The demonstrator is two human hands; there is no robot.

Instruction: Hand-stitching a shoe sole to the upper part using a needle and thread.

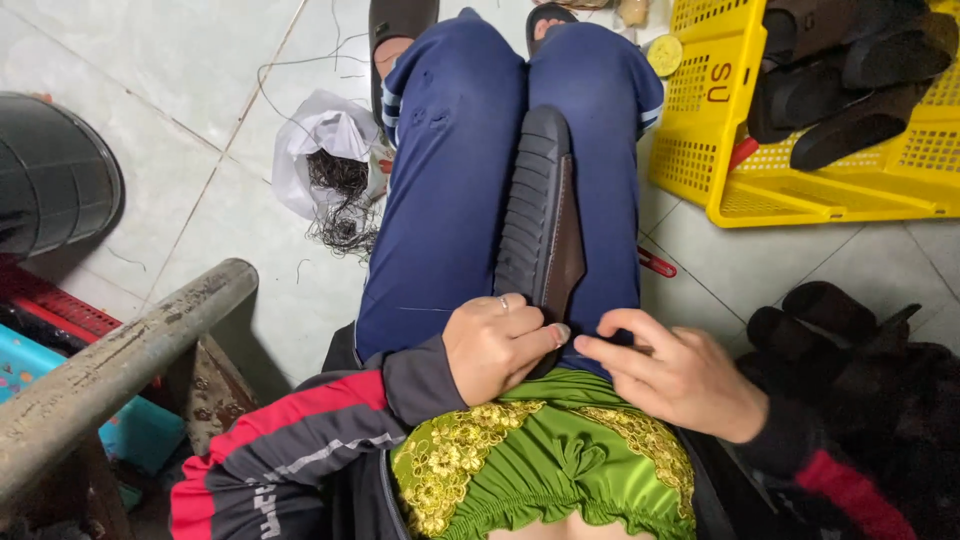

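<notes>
Wedged lengthwise between the person's blue-trousered knees, a black shoe sole [535,200] with a ribbed rubber tread stands on edge, a smooth brown leather layer along its right side. At its near end the left hand [495,345] is curled shut around it, thumb pressed on the edge. Just beside it, the right hand [670,375] pinches its fingertips together at the leather's corner. Farther out, a yellow perforated plastic crate [720,150] holds dark soles, and a white bag [325,150] spills black thread on the tiled floor [170,60].

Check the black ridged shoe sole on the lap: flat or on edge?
On edge. The black ridged shoe sole stands wedged between the blue-trousered thighs, tread facing left, brown side right.
</notes>
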